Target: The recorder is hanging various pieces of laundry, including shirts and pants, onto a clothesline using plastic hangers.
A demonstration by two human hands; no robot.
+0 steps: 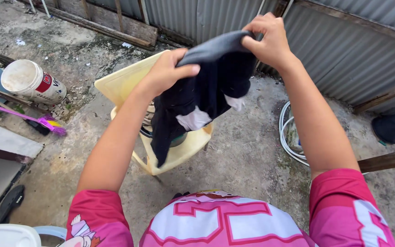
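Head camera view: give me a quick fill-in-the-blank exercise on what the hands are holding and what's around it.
1. Both the left hand and the right hand grip a dark ____.
2. Below the garment stands a pale yellow plastic ____.
3. The white bucket lies on its ____.
4. A coiled white ____ lies by the corrugated metal wall.

Missing words: garment; chair; side; hose

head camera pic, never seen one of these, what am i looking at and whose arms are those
The camera sits on a person's head and looks down, so the arms are the wearer's own, above a pink and white shirt. The left hand and the right hand both grip a dark garment with white patches, held up in the air. Under it stands a pale yellow plastic chair with something on its seat. On the concrete ground lie a white bucket on its side, a purple broom and a coiled white hose.
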